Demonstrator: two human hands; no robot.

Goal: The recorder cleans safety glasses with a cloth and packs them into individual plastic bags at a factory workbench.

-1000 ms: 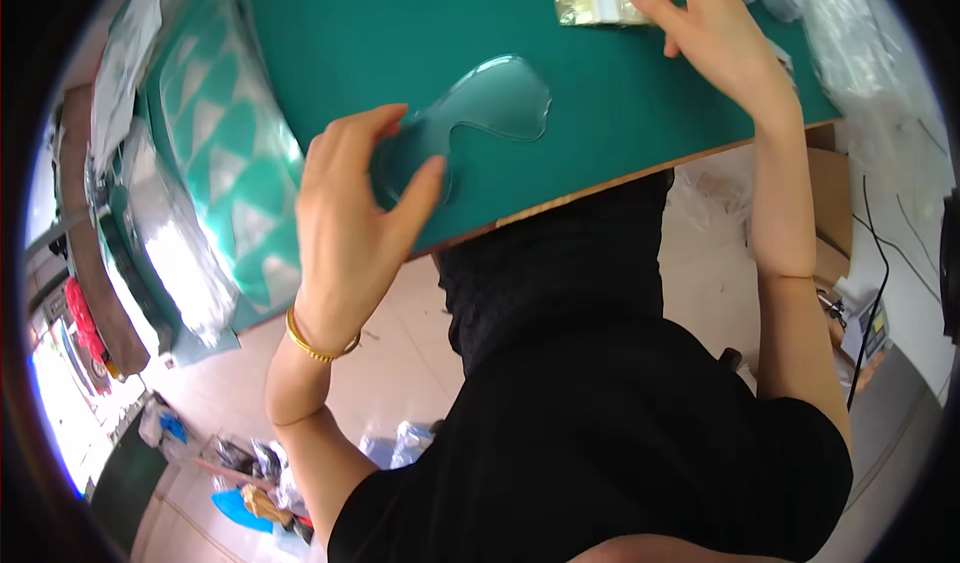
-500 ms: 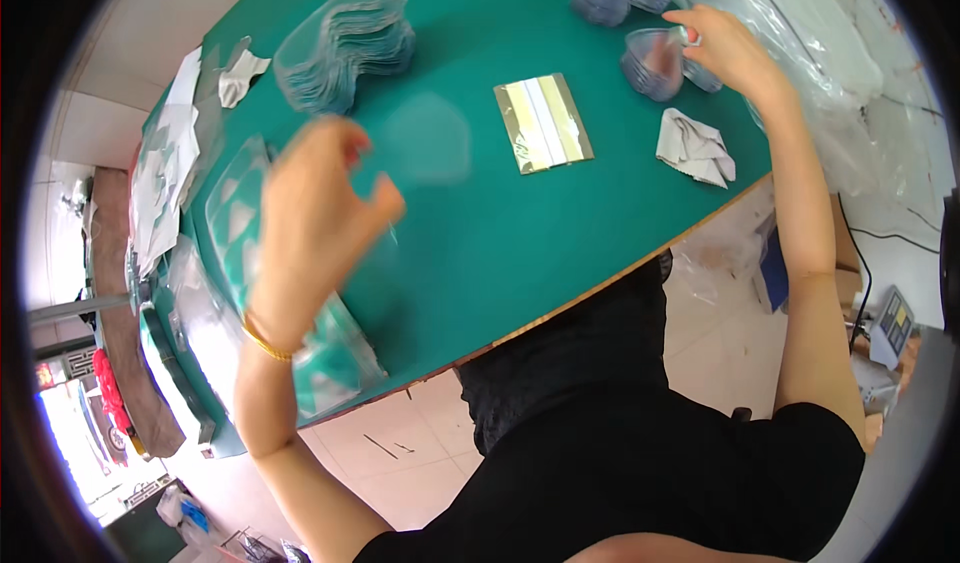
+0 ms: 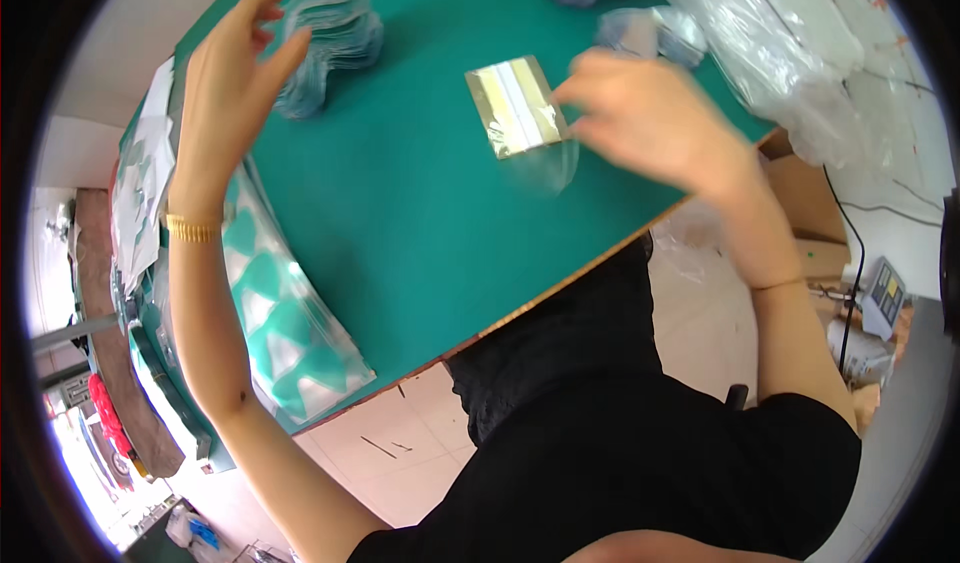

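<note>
Okay, left hand (image 3: 222, 88) has fingers spread by clear stack (image 3: 345, 38), contact unclear. Right hand (image 3: 655, 118), blurred, pinches clear piece (image 3: 556, 171) at yellow packet's (image 3: 515, 108) near edge. Stack, packet sit on green table (image 3: 400, 223).

Over the green tabletop (image 3: 420, 243), the left hand (image 3: 230, 83), thumb spread from its fingers, is at the left side of a stack of clear shaped sheets (image 3: 345, 28). The right hand (image 3: 640, 113), blurred, seems to pinch a clear curved piece (image 3: 562, 171) beside a flat yellow packet (image 3: 510, 108).
</note>
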